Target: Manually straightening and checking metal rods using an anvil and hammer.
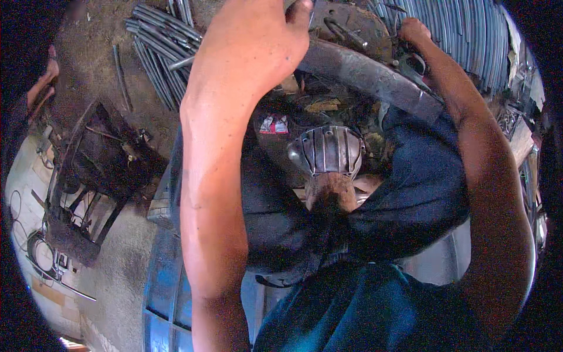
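Note:
My left hand (258, 44) reaches up at the top middle, its back toward me. The thumb is bent against a dark edge at the picture's rim, and its other fingers are hidden or cut off, so what it grips is not clear. Farther right, my right hand (415, 31) is closed in a fist beside a bundle of grey metal rods (463, 35). A thin dark piece shows just beyond that fist, but whether the hand holds it is unclear. Between my arms lies a thick curved metal band (369, 73), with a bent dark metal piece (346, 32) beyond it.
Loose metal rods (161, 35) lie at the upper left. My foot in a strapped dark sandal (331, 152) rests below the band, near a red and white packet (274, 124). A dark metal frame (88, 176) stands left. Another person's limb (46, 79) shows at the far left.

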Demonstrator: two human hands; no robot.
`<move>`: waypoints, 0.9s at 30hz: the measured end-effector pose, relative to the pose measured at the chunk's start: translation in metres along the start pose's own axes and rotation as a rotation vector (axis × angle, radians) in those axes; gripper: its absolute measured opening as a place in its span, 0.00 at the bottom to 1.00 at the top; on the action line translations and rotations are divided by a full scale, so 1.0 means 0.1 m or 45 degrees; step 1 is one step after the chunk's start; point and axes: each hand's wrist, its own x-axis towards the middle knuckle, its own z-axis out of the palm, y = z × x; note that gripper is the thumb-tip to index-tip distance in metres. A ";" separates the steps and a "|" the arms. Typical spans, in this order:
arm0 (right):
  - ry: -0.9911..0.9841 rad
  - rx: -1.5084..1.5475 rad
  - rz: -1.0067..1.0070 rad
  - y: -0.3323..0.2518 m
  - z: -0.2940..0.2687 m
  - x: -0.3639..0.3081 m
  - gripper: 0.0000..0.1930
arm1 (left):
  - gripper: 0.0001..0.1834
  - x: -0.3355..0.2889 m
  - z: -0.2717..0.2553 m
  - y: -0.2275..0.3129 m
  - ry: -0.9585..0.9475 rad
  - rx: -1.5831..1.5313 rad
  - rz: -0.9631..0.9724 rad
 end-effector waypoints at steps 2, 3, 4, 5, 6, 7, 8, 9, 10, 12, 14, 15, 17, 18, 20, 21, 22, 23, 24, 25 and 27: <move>0.051 -0.038 0.062 0.14 0.08 0.10 0.17 | 0.20 -0.04 -0.06 0.14 0.027 -0.044 0.007; 0.096 -0.074 0.132 0.27 0.13 0.15 0.17 | 0.20 0.00 -0.10 0.17 0.036 -0.059 0.025; 0.095 -0.024 0.139 0.39 0.19 0.18 0.17 | 0.19 0.05 -0.13 0.17 -0.088 -0.148 0.009; 0.093 -0.004 0.113 0.17 0.15 0.09 0.17 | 0.18 0.05 -0.16 0.13 -0.201 -0.206 -0.047; 0.071 0.016 0.065 -0.04 0.12 -0.04 0.17 | 0.18 -0.02 -0.12 0.07 -0.189 -0.189 -0.069; 0.057 0.019 0.039 -0.12 0.00 -0.20 0.18 | 0.17 -0.11 -0.04 0.05 0.005 -0.150 0.101; 0.078 0.018 -0.004 -0.13 -0.05 -0.27 0.19 | 0.16 -0.16 0.01 0.04 0.199 -0.109 0.271; 0.084 0.022 -0.002 -0.12 -0.02 -0.23 0.19 | 0.16 -0.16 0.01 0.01 0.204 -0.105 0.275; 0.144 0.025 0.049 -0.06 -0.03 -0.20 0.19 | 0.16 -0.14 -0.06 0.04 0.053 -0.207 0.265; 0.213 0.025 0.117 0.11 -0.06 -0.17 0.20 | 0.15 -0.08 -0.02 0.08 -0.101 -0.306 0.273; 0.021 -0.045 0.114 -0.05 -0.18 -0.22 0.22 | 0.15 -0.09 0.13 0.04 0.094 -0.225 0.347; 0.020 -0.038 0.114 -0.08 -0.20 -0.24 0.22 | 0.15 -0.10 0.11 0.05 0.093 -0.219 0.347; 0.073 -0.068 0.132 0.04 -0.16 -0.24 0.22 | 0.14 -0.11 0.00 0.22 -0.184 -0.200 0.084; 0.261 -0.168 0.059 0.10 -0.12 -0.26 0.20 | 0.14 -0.09 0.04 0.21 -0.196 -0.204 0.092; 0.131 -0.080 0.148 -0.05 -0.31 -0.31 0.23 | 0.14 -0.09 0.10 0.12 -0.059 -0.226 0.143; 0.014 0.004 0.240 -0.13 -0.37 -0.33 0.27 | 0.14 -0.11 0.07 0.09 -0.065 -0.224 0.133; 0.334 -0.166 0.168 0.07 -0.29 -0.28 0.24 | 0.14 -0.13 0.03 0.14 -0.080 -0.274 0.172; 0.488 -0.136 0.192 0.20 -0.29 -0.20 0.22 | 0.14 -0.16 -0.01 0.16 -0.097 -0.317 0.199; 0.644 -0.108 0.217 0.34 -0.31 -0.12 0.22 | 0.14 -0.15 -0.01 0.18 -0.107 -0.325 0.205; 0.440 -0.077 0.165 0.26 -0.56 -0.10 0.20 | 0.13 -0.14 0.01 0.16 -0.095 -0.236 0.135; 0.247 -0.053 0.121 0.23 -1.02 -0.15 0.18 | 0.13 -0.11 0.09 0.06 -0.077 -0.151 0.078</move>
